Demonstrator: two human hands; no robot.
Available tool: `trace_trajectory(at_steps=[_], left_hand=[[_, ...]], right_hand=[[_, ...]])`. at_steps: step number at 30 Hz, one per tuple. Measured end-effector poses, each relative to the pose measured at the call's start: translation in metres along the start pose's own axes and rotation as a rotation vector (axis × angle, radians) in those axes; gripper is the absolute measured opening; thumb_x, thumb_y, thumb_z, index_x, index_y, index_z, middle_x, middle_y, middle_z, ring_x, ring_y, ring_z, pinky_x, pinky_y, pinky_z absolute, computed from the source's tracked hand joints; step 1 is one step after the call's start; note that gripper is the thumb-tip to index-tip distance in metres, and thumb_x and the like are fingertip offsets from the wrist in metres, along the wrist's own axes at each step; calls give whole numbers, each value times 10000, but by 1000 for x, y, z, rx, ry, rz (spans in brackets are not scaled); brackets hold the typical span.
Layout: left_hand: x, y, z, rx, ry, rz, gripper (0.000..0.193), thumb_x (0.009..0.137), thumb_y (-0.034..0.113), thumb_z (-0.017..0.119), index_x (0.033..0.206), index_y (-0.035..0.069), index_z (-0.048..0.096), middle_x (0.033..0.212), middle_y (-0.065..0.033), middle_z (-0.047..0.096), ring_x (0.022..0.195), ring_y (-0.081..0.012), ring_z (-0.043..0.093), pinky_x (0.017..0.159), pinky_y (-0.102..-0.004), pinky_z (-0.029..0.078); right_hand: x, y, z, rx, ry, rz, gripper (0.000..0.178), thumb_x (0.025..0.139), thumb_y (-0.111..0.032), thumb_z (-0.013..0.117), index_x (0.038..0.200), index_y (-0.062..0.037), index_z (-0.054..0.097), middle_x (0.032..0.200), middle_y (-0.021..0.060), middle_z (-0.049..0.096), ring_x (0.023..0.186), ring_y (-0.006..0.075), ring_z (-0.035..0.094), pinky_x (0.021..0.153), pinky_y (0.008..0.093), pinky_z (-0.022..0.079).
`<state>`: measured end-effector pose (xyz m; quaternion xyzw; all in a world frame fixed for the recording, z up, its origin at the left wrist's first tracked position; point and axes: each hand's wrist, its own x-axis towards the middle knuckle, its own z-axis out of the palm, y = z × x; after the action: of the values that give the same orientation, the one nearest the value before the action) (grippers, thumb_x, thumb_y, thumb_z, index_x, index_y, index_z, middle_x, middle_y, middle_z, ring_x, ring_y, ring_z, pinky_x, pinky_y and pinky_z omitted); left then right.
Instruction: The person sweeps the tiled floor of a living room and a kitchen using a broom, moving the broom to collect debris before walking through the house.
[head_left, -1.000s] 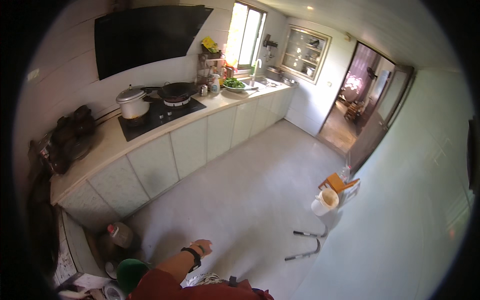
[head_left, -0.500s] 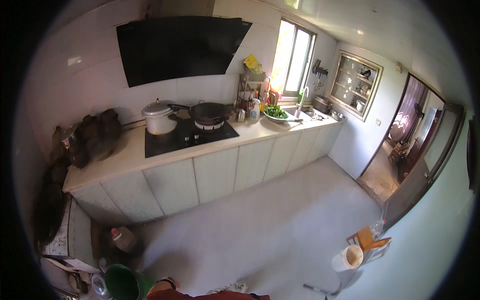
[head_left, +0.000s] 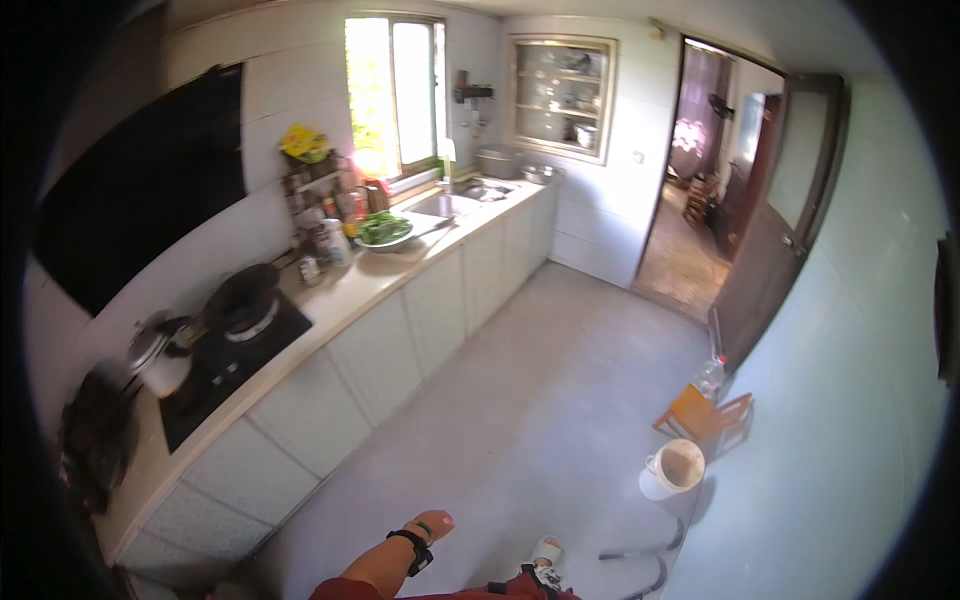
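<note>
My left hand (head_left: 434,523) hangs low over the grey floor, its forearm coming out of a red sleeve (head_left: 345,590). A black strap (head_left: 412,550) and a green bracelet circle the wrist. The fingers are mostly hidden from above and blurred, and no held object shows. My right hand is out of view. One foot in a white slipper (head_left: 546,552) steps on the floor beside the hand. Nearest on the left are the pale cabinet doors (head_left: 290,455) under the long counter.
Along the counter stand a lidded pot (head_left: 162,362), a dark wok (head_left: 243,300), bottles (head_left: 335,243), a plate of leafy greens (head_left: 384,230) and a sink (head_left: 445,205). At right are a white bucket (head_left: 670,470), a small wooden chair (head_left: 700,412) and an opened door (head_left: 780,220).
My view has swung right, toward the sink and doorway. My left hand and forearm have come further into view; the green bucket and the jug have left it.
</note>
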<state>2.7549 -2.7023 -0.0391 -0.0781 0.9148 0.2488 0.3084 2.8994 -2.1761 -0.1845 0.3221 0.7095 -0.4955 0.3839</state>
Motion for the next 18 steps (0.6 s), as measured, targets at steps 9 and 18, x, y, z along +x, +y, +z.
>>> trace_trajectory(at_steps=[9,18], left_hand=[[127,0,8,59,-109,-127,277,693,295,411,767,90,582,718,-67,590,665,-191,556,614,-307,426],[197,20,-27,-188,-399,-244,258,760,242,410,792,48,577,797,-59,585,707,-171,556,622,-301,433]], right_hand=[[61,-256,30,-73,-167,-200,256,748,-199,418,925,-53,532,865,129,554,787,212,513,648,341,411],[202,-315,-215,-919,197,-639,204,750,-163,431,696,-18,564,674,99,572,553,163,553,478,291,448]])
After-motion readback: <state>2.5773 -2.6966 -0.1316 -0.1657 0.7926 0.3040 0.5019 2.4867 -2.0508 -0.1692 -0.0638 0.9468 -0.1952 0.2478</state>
